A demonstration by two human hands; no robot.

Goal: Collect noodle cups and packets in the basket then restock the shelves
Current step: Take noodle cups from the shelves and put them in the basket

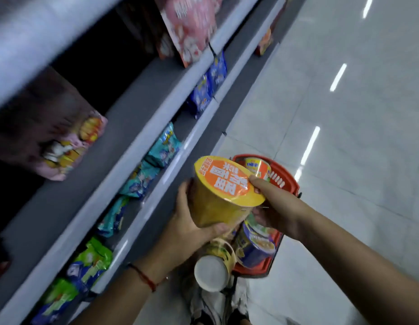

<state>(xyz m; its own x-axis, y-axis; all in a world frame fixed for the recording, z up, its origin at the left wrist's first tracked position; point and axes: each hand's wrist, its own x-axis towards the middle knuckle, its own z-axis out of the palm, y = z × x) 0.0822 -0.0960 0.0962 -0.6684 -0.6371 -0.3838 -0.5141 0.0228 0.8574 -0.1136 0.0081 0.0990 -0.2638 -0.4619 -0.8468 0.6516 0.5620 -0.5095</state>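
Shop aisle, seen from above. Pale glossy tiled floor (344,148) on the right, streaked with reflections of strip lights. Grey shelves (142,95) with pale front rails run diagonally along the left; much of that side is motion-blurred.

Both hands hold a yellow cup (223,195) with an orange lid, tilted, over the floor just beside the lower shelf rail. Left hand (192,221) cups it from below, fingers curled round the base and side. Right hand (276,207) grips the lid end, thumb lying on the lid's rim, fingers wrapped underneath. A red string (146,277) circles the left wrist.

Red basket (290,184) sits on the floor beneath the hands, mostly hidden by them. Inside: a yellow-and-red cup (257,166) at the far end, a blue bowl (255,245) at the near end. A cup with a white bottom (212,269) lies on its side at the basket's near edge; whether it is inside, I cannot tell.

Shelf stock: teal packets (163,148) and blue packets (208,90) on the lower shelf, green packets (93,259) nearer the camera, pink packs (189,26) on the upper shelf farther off, another pink pack (70,146) to the left.
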